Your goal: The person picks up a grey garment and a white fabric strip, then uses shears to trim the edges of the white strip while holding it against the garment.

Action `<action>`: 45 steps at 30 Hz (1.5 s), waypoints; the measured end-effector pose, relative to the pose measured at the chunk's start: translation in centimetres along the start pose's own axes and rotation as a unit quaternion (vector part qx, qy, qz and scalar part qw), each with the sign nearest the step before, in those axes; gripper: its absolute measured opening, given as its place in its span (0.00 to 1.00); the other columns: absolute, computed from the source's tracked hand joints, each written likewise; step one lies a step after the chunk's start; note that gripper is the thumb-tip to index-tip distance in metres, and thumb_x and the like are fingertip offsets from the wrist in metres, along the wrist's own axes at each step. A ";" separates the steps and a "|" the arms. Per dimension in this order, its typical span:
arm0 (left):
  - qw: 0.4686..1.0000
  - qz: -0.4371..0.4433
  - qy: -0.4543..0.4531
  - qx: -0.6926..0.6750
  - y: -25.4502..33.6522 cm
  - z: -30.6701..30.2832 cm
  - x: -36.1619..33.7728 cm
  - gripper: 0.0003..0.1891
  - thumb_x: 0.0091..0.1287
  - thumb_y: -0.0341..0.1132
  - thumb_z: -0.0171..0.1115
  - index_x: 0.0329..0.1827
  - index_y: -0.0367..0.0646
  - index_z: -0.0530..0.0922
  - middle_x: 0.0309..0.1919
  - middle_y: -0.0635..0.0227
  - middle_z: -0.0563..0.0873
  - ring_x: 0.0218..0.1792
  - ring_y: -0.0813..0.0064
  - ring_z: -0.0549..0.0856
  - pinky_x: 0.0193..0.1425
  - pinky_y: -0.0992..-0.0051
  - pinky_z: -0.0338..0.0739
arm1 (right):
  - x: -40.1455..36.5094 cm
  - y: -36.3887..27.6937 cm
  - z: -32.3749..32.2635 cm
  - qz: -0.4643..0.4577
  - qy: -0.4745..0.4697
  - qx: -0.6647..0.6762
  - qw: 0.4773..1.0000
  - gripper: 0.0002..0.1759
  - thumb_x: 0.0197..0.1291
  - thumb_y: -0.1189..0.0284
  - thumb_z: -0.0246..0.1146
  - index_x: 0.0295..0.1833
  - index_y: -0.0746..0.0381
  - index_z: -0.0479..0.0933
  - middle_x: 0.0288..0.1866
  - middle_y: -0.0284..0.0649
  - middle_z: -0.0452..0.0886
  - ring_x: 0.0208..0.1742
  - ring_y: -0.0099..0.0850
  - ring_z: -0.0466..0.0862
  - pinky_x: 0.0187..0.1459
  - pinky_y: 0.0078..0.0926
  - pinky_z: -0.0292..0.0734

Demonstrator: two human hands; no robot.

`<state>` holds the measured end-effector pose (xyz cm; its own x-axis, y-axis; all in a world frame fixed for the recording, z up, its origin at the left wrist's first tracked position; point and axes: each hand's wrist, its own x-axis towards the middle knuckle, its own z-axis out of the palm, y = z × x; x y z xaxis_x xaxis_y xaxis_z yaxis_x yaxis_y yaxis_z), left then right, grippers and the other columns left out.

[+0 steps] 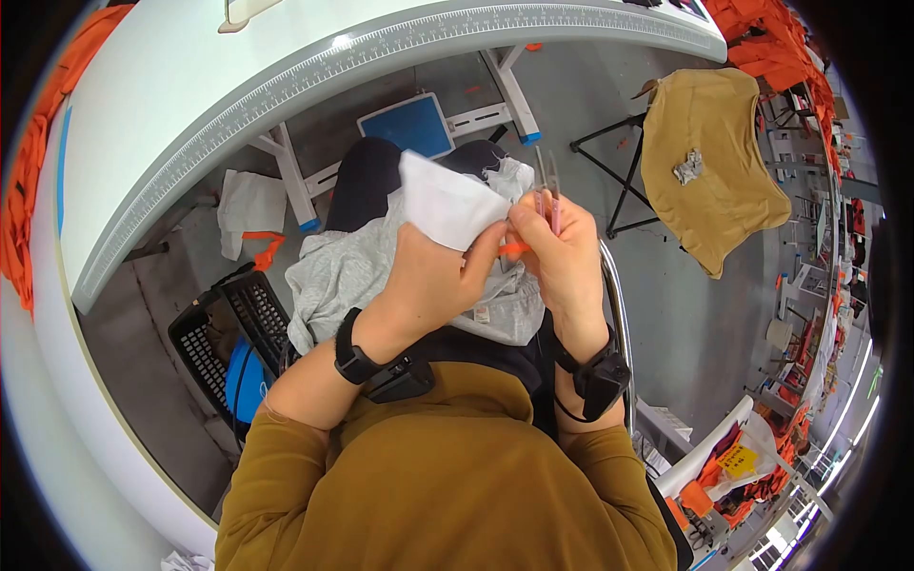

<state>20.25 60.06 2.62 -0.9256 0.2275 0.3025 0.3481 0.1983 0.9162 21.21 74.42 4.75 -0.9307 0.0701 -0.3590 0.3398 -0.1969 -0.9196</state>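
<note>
My left hand [433, 281] is closed around the lower edge of a white piece of cloth or paper [449, 202], its thumb pointing to the right. Close beside it, my right hand [564, 249] pinches the right corner of the white piece. A slim two-pronged metal tool [553, 181] with pinkish sides sticks up from the right hand's fingers. Between the hands shows a small orange strip [515, 249]. Below both hands, a light grey knit cloth [343, 271] lies bunched across my lap.
A white table with a ruler edge [381, 38] curves ahead. Left of my legs stands a black basket [257, 309] with something blue inside. A tan cloth [709, 171] covers a black-legged stand at right. A blue pedal plate [407, 126] lies under the table.
</note>
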 end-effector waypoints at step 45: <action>0.986 -0.135 0.008 -0.100 1.9 -2.2 0.3 0.05 0.65 0.27 0.59 0.39 0.33 0.78 0.29 0.70 0.81 0.24 0.83 0.78 0.26 0.82 0.72 | -4.0 0.2 1.1 0.011 -0.132 0.002 0.991 0.26 0.73 0.54 0.36 0.41 0.65 0.70 0.21 0.27 0.64 0.20 0.14 0.57 0.21 0.12 0.52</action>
<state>20.29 58.45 5.06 -0.9832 0.1772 0.0433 0.0543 0.0574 0.9969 24.82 73.02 6.17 -0.9261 -0.1925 -0.3245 0.3607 -0.1995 -0.9111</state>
